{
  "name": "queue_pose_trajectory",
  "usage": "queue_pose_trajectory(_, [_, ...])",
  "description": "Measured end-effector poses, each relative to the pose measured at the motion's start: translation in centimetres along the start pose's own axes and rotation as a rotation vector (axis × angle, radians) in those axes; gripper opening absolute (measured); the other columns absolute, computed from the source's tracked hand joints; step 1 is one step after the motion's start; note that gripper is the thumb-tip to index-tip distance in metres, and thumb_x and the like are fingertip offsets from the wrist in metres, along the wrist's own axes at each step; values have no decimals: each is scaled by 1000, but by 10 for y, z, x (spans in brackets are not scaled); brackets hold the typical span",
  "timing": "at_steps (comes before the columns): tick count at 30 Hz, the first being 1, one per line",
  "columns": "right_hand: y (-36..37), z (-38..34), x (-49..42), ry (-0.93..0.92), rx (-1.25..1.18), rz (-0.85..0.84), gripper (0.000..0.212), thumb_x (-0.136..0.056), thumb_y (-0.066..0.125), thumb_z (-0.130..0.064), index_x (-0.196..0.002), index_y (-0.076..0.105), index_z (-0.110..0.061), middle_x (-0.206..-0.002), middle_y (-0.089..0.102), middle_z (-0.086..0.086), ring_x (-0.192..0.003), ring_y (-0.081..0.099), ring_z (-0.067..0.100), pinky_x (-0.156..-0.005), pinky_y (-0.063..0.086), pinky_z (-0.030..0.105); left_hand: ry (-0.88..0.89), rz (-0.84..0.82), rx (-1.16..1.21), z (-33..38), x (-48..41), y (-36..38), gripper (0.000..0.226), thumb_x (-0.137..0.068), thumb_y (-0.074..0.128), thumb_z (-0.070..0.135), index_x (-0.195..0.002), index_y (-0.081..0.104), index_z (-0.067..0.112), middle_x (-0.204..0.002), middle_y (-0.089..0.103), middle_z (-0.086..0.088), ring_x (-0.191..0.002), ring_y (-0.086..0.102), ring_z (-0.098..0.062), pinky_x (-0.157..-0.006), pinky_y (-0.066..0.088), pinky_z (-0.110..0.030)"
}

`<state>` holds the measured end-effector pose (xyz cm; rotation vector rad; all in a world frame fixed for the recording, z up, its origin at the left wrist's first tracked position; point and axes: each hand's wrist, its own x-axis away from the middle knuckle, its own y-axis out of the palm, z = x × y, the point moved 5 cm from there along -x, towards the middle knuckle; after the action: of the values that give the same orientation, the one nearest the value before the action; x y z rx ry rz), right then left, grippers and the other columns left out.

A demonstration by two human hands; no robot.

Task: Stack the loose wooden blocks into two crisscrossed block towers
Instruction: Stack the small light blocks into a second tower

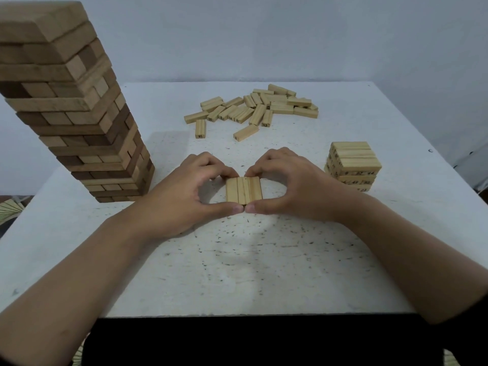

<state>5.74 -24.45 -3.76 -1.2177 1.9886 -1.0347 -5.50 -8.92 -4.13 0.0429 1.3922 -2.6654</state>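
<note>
Right between the two hands lies a flat row of three pale wooden blocks (pixel 243 190), side by side on the white speckled table (pixel 237 260). The left hand (pixel 182 199) and the right hand (pixel 293 191) each curl round it, fingertips at its far edge and thumbs along its near edge (the thumb tips meet in the middle), so the row is pinched from both sides. Beyond the hands, well apart, sprawls a loose pile of pale numbered wooden blocks (pixel 253 107). Outside the right hand, near it, stands a short crisscrossed tower of pale numbered blocks (pixel 353 165). Outside the left hand rises a tall crisscrossed tower of darker brown wooden blocks (pixel 79 122).
</note>
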Motion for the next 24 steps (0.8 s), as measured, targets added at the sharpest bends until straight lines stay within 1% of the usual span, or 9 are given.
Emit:
queue_pose_trajectory(2, [0,0,-1,-7,0,-8,61,-77,76,-60,-128,63,-28,-115,55,-15,-117,42,5,-97,36,20,-2,4,7,-1,-1,-1,71,-65,61,81,-124,62,43,-117,50,29,-119,41,9,-86,34,-14])
queue_pose_trajectory(5, [1,0,-2,-25,5,-22,57,-79,75,-59,-126,64,-28,-113,55,-12,-115,41,8,-96,37,24,-9,-2,35,1,0,-2,66,-68,74,77,-123,63,42,-116,51,27,-116,45,7,-85,35,-14])
queue_pose_trajectory(7, [2,0,-3,-42,15,-27,53,-81,74,-58,-124,65,-28,-111,54,-12,-112,41,8,-94,35,22,-5,-7,48,3,0,-1,61,-71,74,71,-122,64,39,-116,52,24,-116,47,4,-85,35,-14])
queue_pose_trajectory(11, [2,-2,-3,-79,7,15,50,-79,77,-55,-119,68,-27,-108,54,-14,-108,44,6,-89,34,16,39,17,21,4,1,-1,63,-69,66,74,-120,64,38,-115,52,24,-114,48,2,-83,36,-11])
queue_pose_trajectory(14, [0,-6,0,-109,24,48,52,-78,79,-53,-120,67,-25,-110,53,-13,-110,44,7,-89,35,15,74,43,4,7,4,-3,64,-70,68,72,-121,64,35,-114,50,24,-111,49,0,-82,36,-9])
queue_pose_trajectory(16, [-5,-11,5,-149,61,86,52,-79,79,-51,-121,66,-22,-112,52,-11,-112,43,9,-93,35,19,122,81,-7,12,7,-6,62,-73,71,67,-123,64,31,-113,50,21,-107,51,-5,-81,35,-8])
queue_pose_trajectory(18, [-13,-19,10,-200,95,168,51,-80,78,-48,-120,66,-20,-113,53,-8,-113,43,10,-96,36,27,183,138,-29,18,10,-12,61,-77,71,64,-124,64,26,-114,51,15,-103,53,-9,-82,36,-9])
queue_pose_trajectory(21, [-27,-29,14,-228,156,264,53,-82,71,-53,-122,66,-20,-114,54,-7,-115,44,11,-95,36,35,255,207,-60,29,12,-24,57,-82,70,60,-127,63,25,-116,50,12,-101,52,-8,-84,36,-8])
queue_pose_trajectory(24, [-38,-34,16,-218,165,275,56,-81,67,-60,-124,67,-24,-115,55,-10,-118,45,11,-96,34,34,265,214,-51,37,11,-33,54,-84,69,59,-127,63,28,-117,49,15,-104,51,-6,-84,35,-7])
